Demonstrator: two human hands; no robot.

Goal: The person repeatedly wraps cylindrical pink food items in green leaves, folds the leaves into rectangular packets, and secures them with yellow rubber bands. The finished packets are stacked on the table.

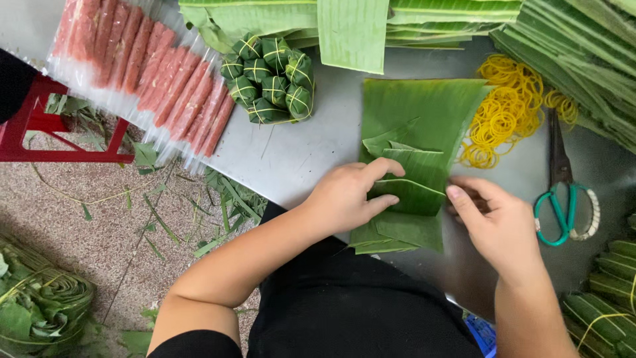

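Note:
My left hand (348, 195) grips a half-folded green banana-leaf parcel (412, 185) that lies on a stack of flat leaf pieces (424, 109) on the grey metal table (291, 156). Its fingers curl over the parcel's left side. My right hand (493, 222) touches the parcel's right edge with the fingertips, pressing the fold. What is inside the wrap is hidden.
Finished leaf bundles tied with yellow bands (271, 79) sit at the back left beside pink sausage sticks in clear plastic (149, 69). Yellow rubber bands (507, 113) and green-handled scissors (563, 192) lie to the right. Leaf strips (583, 53) fill the back, a red stool (40, 126) stands left.

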